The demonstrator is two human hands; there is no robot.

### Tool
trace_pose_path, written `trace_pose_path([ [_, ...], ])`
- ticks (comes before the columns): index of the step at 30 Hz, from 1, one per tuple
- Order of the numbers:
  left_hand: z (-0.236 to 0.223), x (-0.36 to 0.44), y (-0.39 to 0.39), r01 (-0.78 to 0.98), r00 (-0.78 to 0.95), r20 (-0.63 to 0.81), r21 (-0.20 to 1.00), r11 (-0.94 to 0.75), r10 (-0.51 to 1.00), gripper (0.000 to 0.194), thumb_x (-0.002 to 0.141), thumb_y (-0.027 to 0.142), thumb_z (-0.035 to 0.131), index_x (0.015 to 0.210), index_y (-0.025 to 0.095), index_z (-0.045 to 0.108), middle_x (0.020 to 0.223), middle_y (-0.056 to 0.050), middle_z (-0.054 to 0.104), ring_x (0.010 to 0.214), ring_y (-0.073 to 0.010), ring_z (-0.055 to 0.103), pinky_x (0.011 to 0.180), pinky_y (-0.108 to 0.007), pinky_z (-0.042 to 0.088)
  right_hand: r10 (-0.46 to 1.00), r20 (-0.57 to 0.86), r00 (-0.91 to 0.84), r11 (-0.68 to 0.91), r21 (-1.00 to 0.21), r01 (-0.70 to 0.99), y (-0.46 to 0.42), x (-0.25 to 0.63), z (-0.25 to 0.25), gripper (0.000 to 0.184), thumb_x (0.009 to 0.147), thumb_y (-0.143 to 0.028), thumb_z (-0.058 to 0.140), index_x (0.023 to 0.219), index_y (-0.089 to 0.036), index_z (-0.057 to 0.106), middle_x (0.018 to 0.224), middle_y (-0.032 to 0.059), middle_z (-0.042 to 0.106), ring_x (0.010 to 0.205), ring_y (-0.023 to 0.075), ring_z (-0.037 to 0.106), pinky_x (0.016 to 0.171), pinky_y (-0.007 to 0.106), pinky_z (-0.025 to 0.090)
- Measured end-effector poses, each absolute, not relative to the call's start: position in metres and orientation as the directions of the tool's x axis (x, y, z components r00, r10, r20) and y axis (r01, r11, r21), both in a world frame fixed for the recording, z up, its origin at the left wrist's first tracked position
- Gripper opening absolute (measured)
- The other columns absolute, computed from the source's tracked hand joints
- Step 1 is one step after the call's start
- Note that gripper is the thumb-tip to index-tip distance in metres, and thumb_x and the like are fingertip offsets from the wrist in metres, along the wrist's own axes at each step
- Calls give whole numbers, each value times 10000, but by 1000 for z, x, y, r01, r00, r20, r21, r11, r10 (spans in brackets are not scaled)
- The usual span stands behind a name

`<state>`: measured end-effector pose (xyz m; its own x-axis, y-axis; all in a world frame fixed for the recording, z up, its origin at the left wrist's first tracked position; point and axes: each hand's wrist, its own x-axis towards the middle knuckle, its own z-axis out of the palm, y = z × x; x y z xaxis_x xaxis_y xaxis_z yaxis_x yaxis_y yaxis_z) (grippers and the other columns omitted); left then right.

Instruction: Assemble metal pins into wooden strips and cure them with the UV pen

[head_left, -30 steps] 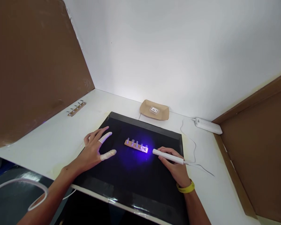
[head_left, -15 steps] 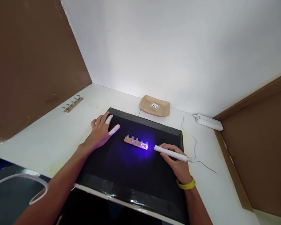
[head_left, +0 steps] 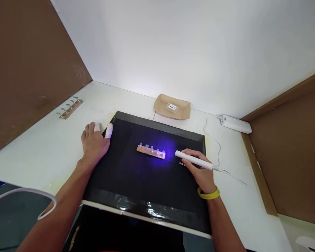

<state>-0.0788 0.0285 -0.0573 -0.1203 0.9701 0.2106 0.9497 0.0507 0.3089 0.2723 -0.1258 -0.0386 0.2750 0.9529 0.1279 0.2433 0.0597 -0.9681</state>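
My right hand is closed around a white stick-shaped UV lamp with a cord at its back end. Violet light from it falls on a small tan strip, which carries a row of several clear nail tips. The lamp's front end is a short way right of the strip, not touching it. Under my right fingers pokes a thin metallic tip, its kind unclear. My left hand, with white finger cots on thumb and index finger, rests empty at the black mat's left edge, fingers apart.
A cardboard tray holding a small labelled clear case stands behind the mat. Far left lies another strip with nail tips. A white power bank sits at the right, its cable on the table. Brown panels flank both sides.
My left hand has moved left and away from the strip, to the mat's edge. My right hand keeps the lamp aimed at the strip. A metallic tip now shows under its fingers.
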Motion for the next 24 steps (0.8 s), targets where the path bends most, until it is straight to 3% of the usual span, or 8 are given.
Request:
trace_pose_path([
  [7,-56,-71,27,901,-147,120,426,83,982,922,1024,675,284,1612,-35,303,1709,-277,256,1596,-442,252,1330,-551,209,956,137,261,64,-960,271,-126,270,-43,217,842,-398,824,996,-264,749,1108,66,785,1031,251,742,983,459,620],
  [10,-55,-70,26,894,-145,103,439,86,984,901,1026,675,295,1627,4,297,1725,-245,240,1612,-432,209,1332,-560,200,957,144,253,66,-954,292,-125,270,-42,219,844,-402,824,1003,-267,756,1108,68,784,1032,254,738,977,458,619],
  [19,-54,-69,24,891,-133,88,446,81,987,943,1028,676,277,1637,-43,239,1734,-279,166,1621,-437,166,1340,-552,170,975,138,173,88,-959,268,-128,271,-35,190,819,-368,848,968,-278,770,1020,45,795,959,236,740,898,430,640],
  [24,-54,-69,25,892,-144,70,440,99,987,921,1028,681,280,1655,7,233,1752,-231,149,1631,-409,148,1348,-544,159,980,114,166,79,-976,204,-130,274,-37,222,806,-385,858,964,-268,755,1036,52,796,727,172,703,615,329,630],
])
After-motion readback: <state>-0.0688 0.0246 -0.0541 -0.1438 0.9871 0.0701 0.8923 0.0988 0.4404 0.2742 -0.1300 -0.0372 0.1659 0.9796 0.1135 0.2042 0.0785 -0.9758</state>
